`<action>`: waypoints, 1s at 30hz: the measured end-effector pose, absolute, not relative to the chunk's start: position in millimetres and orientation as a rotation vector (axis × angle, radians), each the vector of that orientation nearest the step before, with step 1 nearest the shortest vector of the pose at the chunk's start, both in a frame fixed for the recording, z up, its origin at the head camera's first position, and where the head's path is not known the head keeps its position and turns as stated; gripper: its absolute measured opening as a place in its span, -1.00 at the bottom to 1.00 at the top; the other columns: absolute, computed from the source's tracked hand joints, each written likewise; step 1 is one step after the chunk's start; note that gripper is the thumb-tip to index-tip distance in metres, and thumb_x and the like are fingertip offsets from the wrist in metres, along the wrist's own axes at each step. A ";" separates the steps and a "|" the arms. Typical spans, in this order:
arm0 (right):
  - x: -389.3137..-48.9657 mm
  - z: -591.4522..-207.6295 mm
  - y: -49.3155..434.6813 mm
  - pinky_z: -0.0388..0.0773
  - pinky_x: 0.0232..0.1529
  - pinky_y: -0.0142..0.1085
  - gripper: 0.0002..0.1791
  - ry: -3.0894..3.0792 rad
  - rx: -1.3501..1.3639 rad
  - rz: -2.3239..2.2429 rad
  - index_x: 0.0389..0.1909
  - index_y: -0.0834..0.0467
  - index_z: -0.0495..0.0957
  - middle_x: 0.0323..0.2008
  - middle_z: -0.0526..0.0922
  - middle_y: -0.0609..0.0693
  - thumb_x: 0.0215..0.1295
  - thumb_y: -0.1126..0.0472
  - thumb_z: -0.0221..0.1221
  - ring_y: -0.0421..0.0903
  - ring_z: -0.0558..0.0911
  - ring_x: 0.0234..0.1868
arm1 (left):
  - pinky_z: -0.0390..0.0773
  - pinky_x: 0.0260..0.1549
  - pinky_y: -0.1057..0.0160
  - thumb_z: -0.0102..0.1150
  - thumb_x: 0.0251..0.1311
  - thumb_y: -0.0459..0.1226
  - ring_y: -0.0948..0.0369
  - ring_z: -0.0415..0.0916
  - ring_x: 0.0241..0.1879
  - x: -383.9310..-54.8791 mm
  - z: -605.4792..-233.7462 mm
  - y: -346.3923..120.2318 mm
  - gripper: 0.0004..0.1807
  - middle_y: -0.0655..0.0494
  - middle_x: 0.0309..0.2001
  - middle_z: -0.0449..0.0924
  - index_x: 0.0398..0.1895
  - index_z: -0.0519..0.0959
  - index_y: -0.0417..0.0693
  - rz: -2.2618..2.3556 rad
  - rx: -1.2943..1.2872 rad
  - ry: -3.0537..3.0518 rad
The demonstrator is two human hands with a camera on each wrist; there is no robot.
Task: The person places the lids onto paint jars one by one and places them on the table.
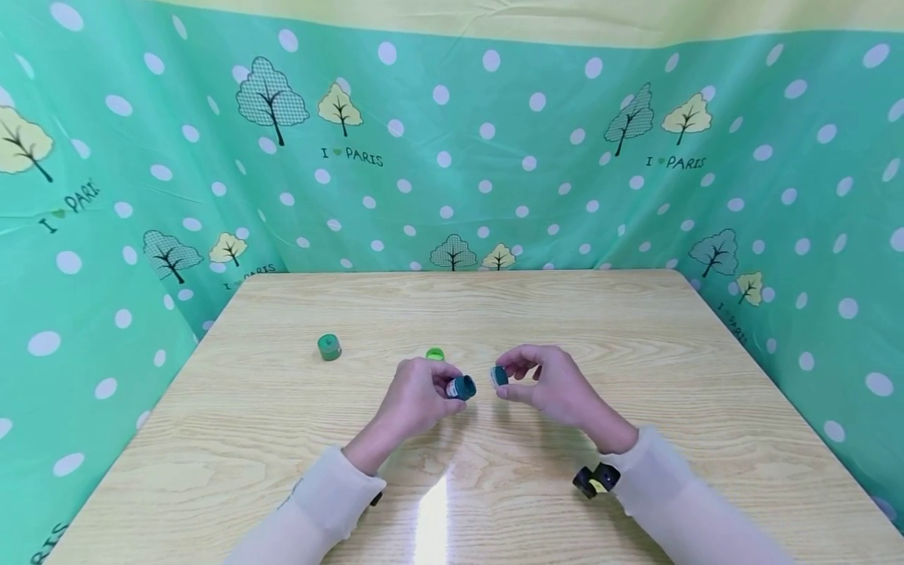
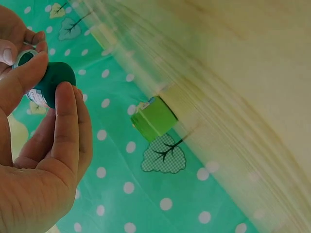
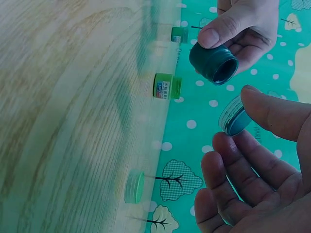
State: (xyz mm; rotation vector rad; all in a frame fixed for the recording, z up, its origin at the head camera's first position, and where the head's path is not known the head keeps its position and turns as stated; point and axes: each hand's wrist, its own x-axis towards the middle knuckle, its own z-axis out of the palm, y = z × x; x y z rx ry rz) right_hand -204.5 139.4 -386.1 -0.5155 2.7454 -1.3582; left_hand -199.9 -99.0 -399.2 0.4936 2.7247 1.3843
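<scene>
My left hand point(image 1: 418, 396) grips a small dark teal paint jar point(image 1: 459, 388), tilted with its open mouth toward my right hand. In the right wrist view the mouth of the jar point(image 3: 214, 64) shows a dark inside. My right hand point(image 1: 558, 384) pinches a round teal screw lid point(image 1: 499, 376) between thumb and fingertips. In the right wrist view the lid point(image 3: 236, 116) is apart from the jar, its hollow side visible. Just behind my left hand, a light green jar point(image 1: 435, 355) stands on the table, partly hidden.
A darker green jar point(image 1: 329, 347) stands farther left on the wooden table point(image 1: 282, 471). In the right wrist view, a light green lid point(image 3: 134, 187) lies on the table. A green dotted curtain point(image 1: 487, 157) hangs behind and at both sides.
</scene>
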 end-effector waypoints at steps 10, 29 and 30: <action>-203.9 -386.5 133.6 0.48 -0.10 -0.10 -0.67 2.730 -0.535 -1.376 -0.06 0.07 0.71 -0.23 0.71 -0.15 0.14 0.22 0.52 0.06 0.61 -0.11 | 0.70 -0.28 0.32 0.59 -0.03 -0.44 0.28 0.66 -0.33 -199.8 -398.2 -98.5 -0.69 0.08 -0.29 0.73 -0.17 0.75 -0.20 1.348 0.513 2.748; -203.3 -389.8 120.0 0.47 -0.10 -0.11 -0.68 2.700 -0.548 -1.395 -0.07 0.08 0.72 -0.26 0.71 -0.15 0.14 0.22 0.52 0.08 0.61 -0.12 | 0.67 -0.35 0.37 0.57 -0.03 -0.48 0.30 0.65 -0.38 -196.4 -396.1 -98.6 -0.73 0.07 -0.33 0.74 -0.22 0.75 -0.21 1.329 0.581 2.764; -203.3 -390.2 119.3 0.47 -0.10 -0.09 -0.68 2.697 -0.547 -1.399 -0.08 0.07 0.72 -0.26 0.71 -0.15 0.13 0.22 0.52 0.09 0.61 -0.12 | 0.67 -0.36 0.37 0.56 -0.04 -0.49 0.30 0.64 -0.39 -196.3 -396.2 -98.7 -0.73 0.07 -0.33 0.73 -0.23 0.75 -0.22 1.332 0.588 2.762</action>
